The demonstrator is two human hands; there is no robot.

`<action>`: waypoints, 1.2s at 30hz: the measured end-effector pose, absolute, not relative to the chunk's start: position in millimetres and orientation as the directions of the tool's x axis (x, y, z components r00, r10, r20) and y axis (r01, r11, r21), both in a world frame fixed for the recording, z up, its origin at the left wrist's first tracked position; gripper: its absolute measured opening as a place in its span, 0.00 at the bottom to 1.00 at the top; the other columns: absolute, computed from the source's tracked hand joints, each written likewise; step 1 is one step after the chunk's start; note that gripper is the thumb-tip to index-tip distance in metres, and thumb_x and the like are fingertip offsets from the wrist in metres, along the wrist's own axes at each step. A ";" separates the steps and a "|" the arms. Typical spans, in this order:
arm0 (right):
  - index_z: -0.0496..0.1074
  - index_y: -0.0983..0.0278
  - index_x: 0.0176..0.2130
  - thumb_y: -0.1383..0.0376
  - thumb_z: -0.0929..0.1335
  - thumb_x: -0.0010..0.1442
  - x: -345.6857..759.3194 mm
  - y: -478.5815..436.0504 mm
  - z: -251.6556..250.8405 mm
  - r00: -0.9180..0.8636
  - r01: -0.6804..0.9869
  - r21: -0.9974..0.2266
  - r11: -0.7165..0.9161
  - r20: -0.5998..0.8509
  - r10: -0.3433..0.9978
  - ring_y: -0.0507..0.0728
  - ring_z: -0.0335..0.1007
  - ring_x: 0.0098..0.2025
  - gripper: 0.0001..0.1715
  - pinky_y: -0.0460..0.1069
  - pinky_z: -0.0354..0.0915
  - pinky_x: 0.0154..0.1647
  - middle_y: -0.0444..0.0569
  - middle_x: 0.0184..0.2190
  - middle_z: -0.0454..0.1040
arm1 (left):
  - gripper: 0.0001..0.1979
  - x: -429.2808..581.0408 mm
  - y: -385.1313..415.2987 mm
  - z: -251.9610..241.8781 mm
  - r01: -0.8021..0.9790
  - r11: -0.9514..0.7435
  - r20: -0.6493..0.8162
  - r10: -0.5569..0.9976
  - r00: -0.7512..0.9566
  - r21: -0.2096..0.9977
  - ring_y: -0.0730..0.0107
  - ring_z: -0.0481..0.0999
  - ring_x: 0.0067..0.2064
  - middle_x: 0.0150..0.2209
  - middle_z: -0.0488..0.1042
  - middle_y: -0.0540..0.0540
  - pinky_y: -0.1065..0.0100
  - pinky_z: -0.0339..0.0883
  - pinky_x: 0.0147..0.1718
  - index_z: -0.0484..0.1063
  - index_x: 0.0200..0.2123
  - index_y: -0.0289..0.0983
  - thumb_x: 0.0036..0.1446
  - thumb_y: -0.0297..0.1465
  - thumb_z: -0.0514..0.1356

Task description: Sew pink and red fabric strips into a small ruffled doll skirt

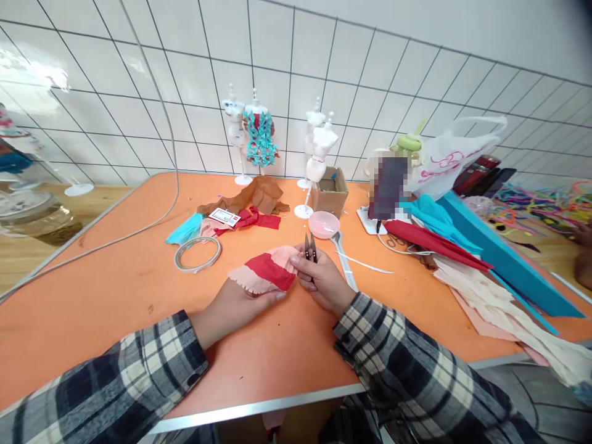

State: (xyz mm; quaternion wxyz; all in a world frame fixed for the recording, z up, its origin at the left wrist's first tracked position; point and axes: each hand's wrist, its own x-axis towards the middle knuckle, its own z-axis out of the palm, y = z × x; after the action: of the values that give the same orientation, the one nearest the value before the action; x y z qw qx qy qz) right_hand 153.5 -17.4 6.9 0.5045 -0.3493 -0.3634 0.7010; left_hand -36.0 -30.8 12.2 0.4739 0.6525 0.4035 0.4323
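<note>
Pink and red fabric makes up the cloth piece (271,271), a small shape with a broad red band between paler pink ends and a notched lower edge, raised between the two hands above the near part of the table. The left hand (243,306) supports it from below, its thumb along the lower edge and its other fingers hidden behind the fabric. The right hand (324,281) pinches the pink end between thumb and forefinger, and also grasps a pair of dark snips (313,254), blades pointing up and slightly parted. Both sleeves are black-and-white plaid.

Just beyond the right hand sits a pink bowl (324,232), with a grey strip (345,262) running from near it towards the wrist. Left of the cloth piece lies a pale coil (198,269); behind that are light blue cloth (184,230), a white card (224,216), red cloth (268,221) and brown cloth (263,196) in a loose heap.

Farther back, small dress forms stand by the tiled wall (194,111), one in a turquoise ruffled garment (259,142). A cardboard box (330,203) stands behind the bowl. Towards the right are a white plastic bag (444,161) and more folded fabric on the orange table (115,296).
</note>
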 end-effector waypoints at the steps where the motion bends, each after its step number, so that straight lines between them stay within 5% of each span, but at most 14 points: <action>1: 0.65 0.61 0.38 0.55 0.83 0.42 155.7 -16.6 7.8 -0.250 -0.466 -0.857 -0.218 -0.109 0.962 0.43 0.44 0.17 0.33 0.40 0.40 0.14 0.32 0.21 0.60 | 0.25 -37.4 -27.5 10.1 0.136 -0.272 0.213 0.916 0.340 0.953 0.50 0.78 0.59 0.56 0.82 0.41 0.58 0.63 0.64 0.83 0.50 0.43 0.46 0.29 0.77; 5: 0.64 0.61 0.36 0.57 0.82 0.44 166.4 -14.0 10.0 -0.344 -0.491 -0.842 -0.224 -0.049 0.938 0.42 0.43 0.17 0.31 0.40 0.40 0.14 0.32 0.20 0.60 | 0.21 -51.1 -7.8 4.0 0.152 -0.231 0.152 0.900 0.409 0.961 0.46 0.75 0.62 0.59 0.80 0.38 0.53 0.61 0.66 0.83 0.51 0.41 0.52 0.36 0.74; 9: 0.65 0.62 0.36 0.56 0.82 0.45 172.8 -10.5 6.2 -0.378 -0.387 -0.896 -0.216 -0.060 0.924 0.42 0.42 0.16 0.29 0.41 0.38 0.15 0.33 0.20 0.63 | 0.27 -66.2 5.8 -0.7 -0.150 0.242 -0.141 0.861 0.488 0.959 0.47 0.81 0.55 0.53 0.82 0.34 0.51 0.71 0.57 0.81 0.54 0.37 0.59 0.49 0.67; 12: 0.66 0.62 0.36 0.54 0.81 0.46 172.3 -8.4 1.9 -0.372 -0.279 -0.941 -0.193 -0.080 0.925 0.43 0.44 0.16 0.28 0.43 0.39 0.15 0.34 0.20 0.63 | 0.29 -66.9 4.1 -2.3 -0.226 0.430 -0.195 0.737 0.647 0.874 0.51 0.82 0.52 0.51 0.83 0.33 0.57 0.73 0.52 0.82 0.52 0.35 0.56 0.51 0.69; 17: 0.70 0.64 0.37 0.56 0.82 0.45 169.1 -8.6 2.6 -0.330 -0.131 -0.987 -0.089 -0.041 0.943 0.47 0.55 0.23 0.27 0.44 0.52 0.23 0.36 0.22 0.65 | 0.19 -57.3 -5.0 0.5 -0.223 0.392 -0.199 0.787 0.585 0.893 0.60 0.84 0.44 0.46 0.85 0.38 0.65 0.73 0.46 0.83 0.45 0.35 0.51 0.36 0.76; 23: 0.77 0.66 0.43 0.55 0.79 0.50 169.6 -9.5 3.1 -0.353 -0.057 -0.998 -0.005 0.015 0.935 0.53 0.68 0.35 0.24 0.49 0.64 0.41 0.44 0.33 0.74 | 0.20 -56.2 -8.4 4.3 -0.230 0.436 -0.265 0.808 0.526 0.870 0.63 0.83 0.38 0.41 0.85 0.40 0.68 0.74 0.38 0.82 0.40 0.33 0.45 0.35 0.79; 28: 0.78 0.66 0.41 0.56 0.77 0.51 168.7 -10.5 1.3 -0.396 -0.023 -0.999 -0.023 -0.012 0.918 0.53 0.66 0.33 0.21 0.48 0.62 0.37 0.43 0.30 0.73 | 0.16 -52.0 -14.5 11.2 -0.167 0.381 -0.235 0.802 0.549 0.909 0.74 0.77 0.28 0.29 0.81 0.48 0.74 0.68 0.29 0.79 0.32 0.34 0.46 0.35 0.79; 36: 0.74 0.65 0.36 0.55 0.79 0.49 169.8 -8.3 -0.1 -0.261 -0.020 -0.999 -0.029 -0.023 0.965 0.51 0.61 0.31 0.21 0.47 0.57 0.33 0.41 0.28 0.68 | 0.21 -59.9 -5.9 5.6 -0.169 0.338 -0.243 0.875 0.419 0.926 0.66 0.81 0.37 0.36 0.84 0.44 0.68 0.73 0.40 0.82 0.36 0.34 0.43 0.39 0.80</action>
State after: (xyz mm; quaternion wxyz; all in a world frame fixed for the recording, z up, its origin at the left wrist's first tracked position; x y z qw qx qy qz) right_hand 169.8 -8.3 -0.1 0.4291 -0.4303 -0.5490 0.5738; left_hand -59.9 -5.9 5.6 0.7153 0.4449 0.3965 0.3649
